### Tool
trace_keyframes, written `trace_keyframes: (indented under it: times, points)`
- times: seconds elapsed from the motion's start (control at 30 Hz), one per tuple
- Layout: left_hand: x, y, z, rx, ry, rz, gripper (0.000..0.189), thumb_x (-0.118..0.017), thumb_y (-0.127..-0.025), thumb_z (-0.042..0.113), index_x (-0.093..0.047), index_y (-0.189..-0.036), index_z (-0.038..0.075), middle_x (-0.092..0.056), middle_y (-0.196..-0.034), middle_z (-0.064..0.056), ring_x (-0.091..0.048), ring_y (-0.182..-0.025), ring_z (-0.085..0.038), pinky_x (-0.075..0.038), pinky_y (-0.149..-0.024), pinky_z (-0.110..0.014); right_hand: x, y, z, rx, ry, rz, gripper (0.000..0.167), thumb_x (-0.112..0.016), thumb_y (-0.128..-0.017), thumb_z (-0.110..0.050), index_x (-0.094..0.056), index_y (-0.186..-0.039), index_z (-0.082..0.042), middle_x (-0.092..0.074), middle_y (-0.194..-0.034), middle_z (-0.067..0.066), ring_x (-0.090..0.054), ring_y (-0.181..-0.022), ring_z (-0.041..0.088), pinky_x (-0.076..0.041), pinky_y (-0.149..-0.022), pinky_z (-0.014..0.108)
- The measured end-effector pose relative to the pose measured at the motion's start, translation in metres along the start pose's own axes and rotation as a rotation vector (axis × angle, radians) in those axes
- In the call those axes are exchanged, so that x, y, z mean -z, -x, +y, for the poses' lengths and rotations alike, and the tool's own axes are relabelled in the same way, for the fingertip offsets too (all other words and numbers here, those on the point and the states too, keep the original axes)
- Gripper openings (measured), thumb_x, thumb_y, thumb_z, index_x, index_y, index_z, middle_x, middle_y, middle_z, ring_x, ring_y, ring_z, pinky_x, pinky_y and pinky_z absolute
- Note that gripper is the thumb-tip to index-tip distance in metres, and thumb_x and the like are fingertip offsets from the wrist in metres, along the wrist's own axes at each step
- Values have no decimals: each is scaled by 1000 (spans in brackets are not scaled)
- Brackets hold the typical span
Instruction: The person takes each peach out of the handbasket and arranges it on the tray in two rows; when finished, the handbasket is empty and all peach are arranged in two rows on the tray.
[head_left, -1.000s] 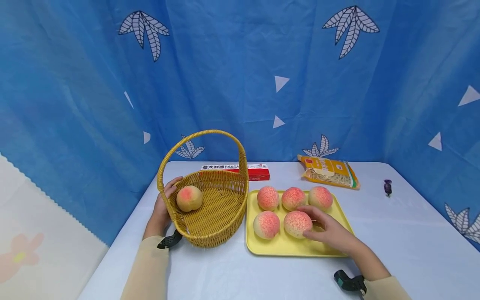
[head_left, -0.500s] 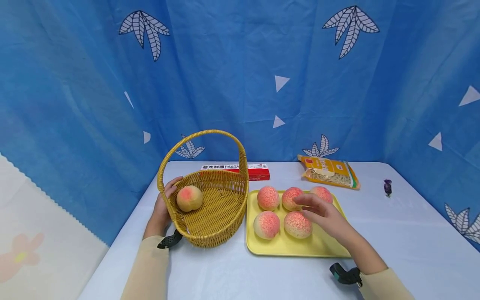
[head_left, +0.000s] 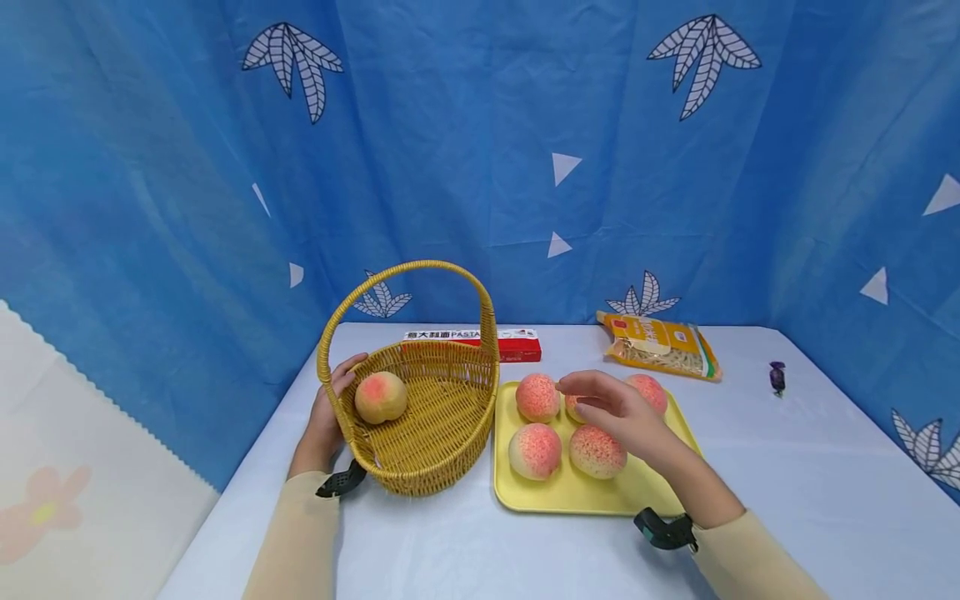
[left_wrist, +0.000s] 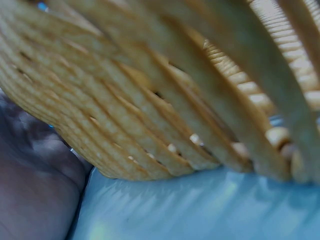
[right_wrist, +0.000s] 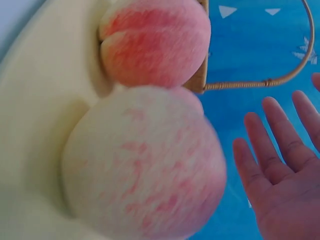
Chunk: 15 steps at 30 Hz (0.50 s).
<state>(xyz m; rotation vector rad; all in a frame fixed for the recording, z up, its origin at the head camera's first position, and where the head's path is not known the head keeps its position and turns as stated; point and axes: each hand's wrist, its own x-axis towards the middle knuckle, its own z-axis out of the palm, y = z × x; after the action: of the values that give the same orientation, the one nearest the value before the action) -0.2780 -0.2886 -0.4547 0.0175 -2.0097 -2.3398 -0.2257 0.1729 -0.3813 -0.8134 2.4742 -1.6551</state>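
My left hand (head_left: 325,417) rests along the outer left side of a golden woven basket (head_left: 435,482) with a tall arched handle; part of it is hidden behind the rim. One peach (head_left: 381,397) sits inside the basket, at the left. In the left wrist view, my palm lies beside the basket wall (left_wrist: 115,115). My right hand (head_left: 626,417), fingers loosely bent and holding nothing, hovers over a yellow tray (head_left: 555,498) with several peaches. A front peach (head_left: 597,452) is just below it, and it partly covers two back ones. The right wrist view shows spread fingers beside a large peach (right_wrist: 145,165).
A red pasta box (head_left: 517,345) lies behind the basket. An orange bag of noodles (head_left: 660,346) lies behind the tray. At the right is a small purple wrapped candy (head_left: 777,379). A blue curtain (head_left: 480,167) hangs behind the white table (head_left: 420,542).
My right hand has come away from the front peach, lifted and moved back and left over the tray. That peach stays on the tray. The left hand and basket have not moved.
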Motion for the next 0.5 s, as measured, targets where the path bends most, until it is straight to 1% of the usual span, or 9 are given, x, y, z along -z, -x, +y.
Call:
trace_keyframes:
  times: [0.2, 0.3, 0.37, 0.43, 0.5]
  points:
    - [0, -1, -1, 6, 10, -10, 50, -37, -108, 36, -33, -156, 20, -38, -155, -9, -47, -130, -8, -43, -100, -15, -10, -11, -16, 13, -28, -30, 31, -60, -100, -17, -59, -131, -16, -59, -137, 17, -54, -131, 33, -46, -99, 13]
    - [-1, 0, 1, 10, 15, -11, 49, -37, -108, 35, -35, -155, 21, -37, -156, -9, -46, -132, -11, -44, -99, -15, -17, -17, -23, 18, -38, -45, 31, -58, -100, -15, -59, -131, -17, -59, -138, 17, -55, -131, 33, -47, -98, 15]
    - [-2, 1, 4, 13, 13, -9, 49, -38, -108, 34, -35, -155, 21, -37, -156, -9, -45, -133, -12, -44, -99, -15, -22, -21, -27, 19, -48, -56, 31, -58, -100, -15, -58, -131, -16, -58, -138, 17, -54, -132, 34, -49, -99, 17]
    - [-4, 5, 9, 13, 9, -10, 49, -38, -108, 33, -34, -155, 19, -38, -155, -10, -47, -132, -11, -44, -99, -15, -26, -25, -31, 4, -49, -68, 32, -59, -101, -16, -57, -133, -17, -59, -138, 14, -54, -132, 34, -50, -99, 21]
    - [-5, 7, 12, 12, 9, -13, 51, -38, -108, 33, -32, -156, 17, -38, -155, -10, -48, -130, -10, -44, -99, -15, -32, -29, -35, -11, -47, -74, 33, -59, -100, -18, -57, -133, -17, -59, -138, 11, -55, -131, 34, -52, -101, 28]
